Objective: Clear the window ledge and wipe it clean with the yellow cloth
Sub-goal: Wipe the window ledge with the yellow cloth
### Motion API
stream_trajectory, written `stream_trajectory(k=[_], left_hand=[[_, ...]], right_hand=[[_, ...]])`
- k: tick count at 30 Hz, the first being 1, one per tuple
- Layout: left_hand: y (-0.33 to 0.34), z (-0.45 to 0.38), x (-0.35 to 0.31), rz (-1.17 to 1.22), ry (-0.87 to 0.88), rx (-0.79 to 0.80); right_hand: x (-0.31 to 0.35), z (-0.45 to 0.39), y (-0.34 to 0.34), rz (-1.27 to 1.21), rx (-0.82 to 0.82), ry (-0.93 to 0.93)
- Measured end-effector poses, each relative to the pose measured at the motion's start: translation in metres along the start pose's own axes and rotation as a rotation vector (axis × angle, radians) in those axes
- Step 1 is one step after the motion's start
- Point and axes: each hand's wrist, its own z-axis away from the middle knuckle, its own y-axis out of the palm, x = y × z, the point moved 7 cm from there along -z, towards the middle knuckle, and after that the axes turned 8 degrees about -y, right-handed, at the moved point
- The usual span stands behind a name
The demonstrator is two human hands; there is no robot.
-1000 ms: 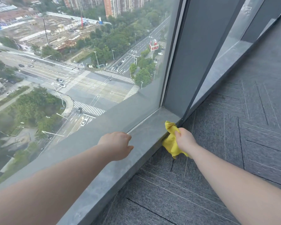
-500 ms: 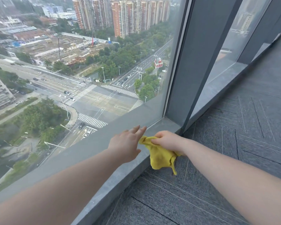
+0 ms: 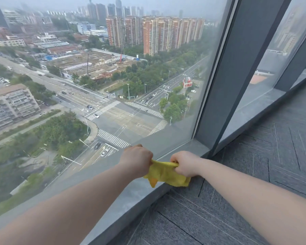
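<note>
you're high up in an office-like tower: floor-to-ceiling window (image 3: pixel 113 85) over city streets, grey carpet tiles (image 3: pixel 254 174), low stone ledge (image 3: pixel 131 195).

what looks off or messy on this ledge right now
Nothing stands out. The window ledge is bare and shows no spill or damage. The yellow cloth is bunched, held between the left hand and right hand above the ledge.

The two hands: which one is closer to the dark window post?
The right hand. It grips the end of the yellow cloth nearer the dark window post; the left hand grips the opposite end, farther from the post.
</note>
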Motion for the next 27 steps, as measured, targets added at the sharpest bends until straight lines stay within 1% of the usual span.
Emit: stream_trajectory(k=[3, 8, 13, 17, 19, 21, 22, 24, 27], left_hand=[[-0.018, 0.011, 0.020, 0.015, -0.049, 0.049], [-0.053, 0.026, 0.050, -0.002, -0.075, 0.146], [-0.118, 0.039, 0.088, -0.021, -0.088, 0.211], [-0.176, 0.054, 0.112, -0.007, -0.114, 0.207], [-0.194, 0.059, 0.117, -0.018, -0.117, 0.252], [-0.164, 0.070, 0.117, -0.058, -0.118, 0.265], [-0.156, 0.072, 0.118, -0.048, -0.121, 0.263], [-0.167, 0.082, 0.122, -0.022, -0.137, 0.274], [-0.200, 0.100, 0.122, -0.029, -0.115, 0.237]], right_hand=[[0.015, 0.011, -0.018, 0.036, 0.028, 0.019], [0.052, 0.022, -0.056, 0.036, 0.084, 0.008], [0.104, 0.031, -0.108, 0.082, 0.129, -0.043], [0.142, 0.050, -0.156, 0.104, 0.112, -0.066], [0.148, 0.057, -0.175, 0.108, 0.108, -0.060], [0.153, 0.049, -0.143, 0.132, 0.118, -0.075], [0.154, 0.048, -0.139, 0.129, 0.106, -0.084], [0.159, 0.056, -0.148, 0.113, 0.093, -0.081], [0.177, 0.081, -0.168, 0.089, 0.069, -0.100]])
